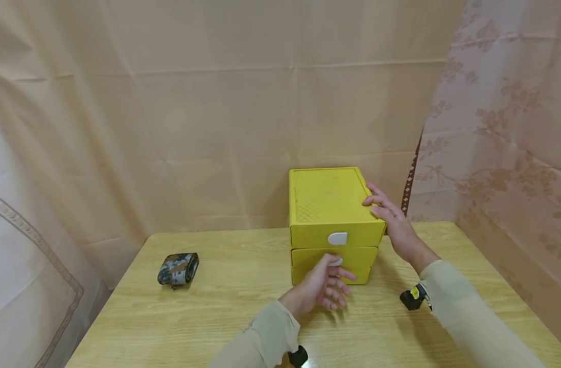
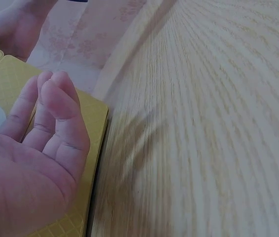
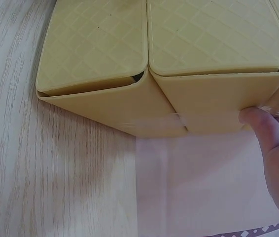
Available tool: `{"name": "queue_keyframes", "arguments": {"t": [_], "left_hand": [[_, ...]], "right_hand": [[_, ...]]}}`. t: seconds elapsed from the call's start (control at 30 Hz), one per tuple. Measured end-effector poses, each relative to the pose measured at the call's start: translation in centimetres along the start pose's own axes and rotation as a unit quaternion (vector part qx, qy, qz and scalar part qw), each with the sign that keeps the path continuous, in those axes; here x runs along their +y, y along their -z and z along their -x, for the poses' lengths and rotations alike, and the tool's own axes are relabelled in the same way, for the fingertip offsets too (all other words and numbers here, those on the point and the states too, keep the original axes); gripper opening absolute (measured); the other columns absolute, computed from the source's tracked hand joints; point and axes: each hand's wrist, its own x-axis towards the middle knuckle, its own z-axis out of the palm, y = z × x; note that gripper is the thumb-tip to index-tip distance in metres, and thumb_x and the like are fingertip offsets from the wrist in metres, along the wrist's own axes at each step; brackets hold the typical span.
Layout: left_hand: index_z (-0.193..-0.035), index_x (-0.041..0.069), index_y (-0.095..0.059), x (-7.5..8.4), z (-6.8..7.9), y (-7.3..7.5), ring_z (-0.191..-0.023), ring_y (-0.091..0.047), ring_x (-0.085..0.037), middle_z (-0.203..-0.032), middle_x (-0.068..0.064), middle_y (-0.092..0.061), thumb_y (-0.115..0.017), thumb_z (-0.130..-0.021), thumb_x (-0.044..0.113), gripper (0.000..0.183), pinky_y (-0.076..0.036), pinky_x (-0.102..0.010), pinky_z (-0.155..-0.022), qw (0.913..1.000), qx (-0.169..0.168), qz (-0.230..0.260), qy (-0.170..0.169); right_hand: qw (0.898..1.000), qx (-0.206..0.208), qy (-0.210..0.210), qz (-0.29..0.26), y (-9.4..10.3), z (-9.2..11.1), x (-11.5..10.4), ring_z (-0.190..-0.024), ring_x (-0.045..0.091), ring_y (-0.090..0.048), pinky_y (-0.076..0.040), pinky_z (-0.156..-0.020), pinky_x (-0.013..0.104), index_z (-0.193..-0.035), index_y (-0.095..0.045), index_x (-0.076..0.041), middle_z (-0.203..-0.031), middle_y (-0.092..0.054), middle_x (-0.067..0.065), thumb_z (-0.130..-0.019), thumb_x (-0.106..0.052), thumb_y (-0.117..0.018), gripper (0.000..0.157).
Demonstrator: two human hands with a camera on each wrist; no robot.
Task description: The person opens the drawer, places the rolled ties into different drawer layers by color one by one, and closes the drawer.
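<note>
A yellow two-drawer storage box (image 1: 331, 197) stands toward the back right of the table. My left hand (image 1: 314, 286) is at the lower drawer, thumb over its white handle (image 1: 336, 262) and the other fingers loosely spread below. In the left wrist view, those fingers (image 2: 65, 133) bend gently in front of the drawer fronts, while the thumb is hidden. My right hand (image 1: 395, 225) rests on the box's upper right edge. From the right wrist, its thumb (image 3: 260, 126) presses against the box's side. The upper drawer's white handle (image 1: 337, 238) is untouched.
On the left of the wooden table (image 1: 234, 317) lies a rolled camouflage-patterned item (image 1: 178, 269). A beige curtain (image 1: 207, 117) hangs close behind the table, and a flowered curtain (image 1: 515, 143) runs along its right side.
</note>
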Motion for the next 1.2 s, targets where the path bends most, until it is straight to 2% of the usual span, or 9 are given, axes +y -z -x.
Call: {"name": "queue_keyframes", "arguments": {"t": [0.23, 0.33, 0.47, 0.6, 0.7, 1.0, 1.2], "left_hand": [[-0.113, 0.010, -0.066, -0.1, 0.6, 0.3, -0.064, -0.060, -0.020, -0.085, -0.005, -0.064, -0.044, -0.084, 0.064, 0.065, -0.049, -0.030, -0.053, 0.9990, -0.035, 0.026, 0.013], [-0.118, 0.008, -0.063, -0.4, 0.9, 0.4, -0.067, -0.061, -0.018, -0.091, -0.007, -0.064, -0.048, -0.088, 0.062, 0.063, -0.051, -0.029, -0.056, 0.9989, -0.044, 0.005, 0.014], [-0.122, 0.004, -0.058, -1.7, 1.5, 0.9, -0.067, -0.060, -0.015, -0.092, -0.006, -0.063, -0.051, -0.092, 0.054, 0.059, -0.053, -0.028, -0.059, 0.9988, -0.041, -0.014, 0.020], [-0.123, 0.001, -0.054, -2.5, 1.8, 1.3, -0.067, -0.061, -0.016, -0.087, -0.004, -0.062, -0.050, -0.093, 0.053, 0.060, -0.053, -0.029, -0.060, 0.9991, -0.029, 0.002, 0.029], [-0.123, -0.001, -0.053, -2.6, 1.8, 1.6, -0.068, -0.062, -0.017, -0.088, -0.005, -0.063, -0.050, -0.093, 0.055, 0.064, -0.054, -0.030, -0.060, 0.9990, -0.027, 0.014, 0.032], [-0.130, -0.002, -0.046, -2.6, 1.2, 1.5, -0.070, -0.062, -0.017, -0.089, -0.007, -0.063, -0.043, -0.090, 0.065, 0.079, -0.054, -0.031, -0.064, 0.9957, -0.052, 0.054, 0.055], [-0.132, -0.001, -0.046, -2.6, 0.9, 1.2, -0.072, -0.062, -0.017, -0.095, -0.008, -0.063, -0.042, -0.089, 0.068, 0.081, -0.054, -0.030, -0.065, 0.9948, -0.066, 0.058, 0.051]], "right_hand": [[1.000, -0.008, 0.008, -0.021, -0.1, -0.1, -0.1, -0.141, 0.030, -0.009, -0.051, -0.078, 0.033, -0.115, -0.051, -0.006, -0.159, -0.009, -0.003, -0.104, -0.025, -0.037, 0.026], [1.000, -0.009, 0.002, -0.012, 0.0, -0.1, -0.2, -0.141, 0.029, -0.010, -0.050, -0.080, 0.034, -0.116, -0.050, -0.006, -0.158, -0.010, -0.005, -0.104, -0.026, -0.036, 0.027], [1.000, -0.006, -0.003, -0.013, -0.1, -0.2, -0.1, -0.141, 0.028, -0.011, -0.049, -0.080, 0.032, -0.114, -0.051, -0.007, -0.158, -0.012, -0.006, -0.104, -0.028, -0.037, 0.027], [1.000, -0.007, -0.002, -0.020, 0.0, -0.3, -0.1, -0.141, 0.028, -0.010, -0.049, -0.079, 0.030, -0.112, -0.052, -0.009, -0.158, -0.011, -0.004, -0.104, -0.027, -0.037, 0.025], [1.000, -0.007, 0.000, -0.024, 0.0, -0.4, -0.2, -0.141, 0.028, -0.010, -0.050, -0.078, 0.030, -0.112, -0.053, -0.009, -0.158, -0.011, -0.003, -0.104, -0.026, -0.037, 0.024], [1.000, -0.002, -0.003, -0.024, -0.1, -0.3, -0.3, -0.141, 0.028, -0.012, -0.050, -0.078, 0.032, -0.112, -0.052, -0.008, -0.158, -0.012, -0.004, -0.104, -0.026, -0.037, 0.024], [1.000, -0.002, -0.001, -0.021, -0.1, -0.3, -0.1, -0.142, 0.030, -0.009, -0.049, -0.081, 0.030, -0.113, -0.052, -0.007, -0.158, -0.011, -0.003, -0.104, -0.025, -0.037, 0.025]]}}
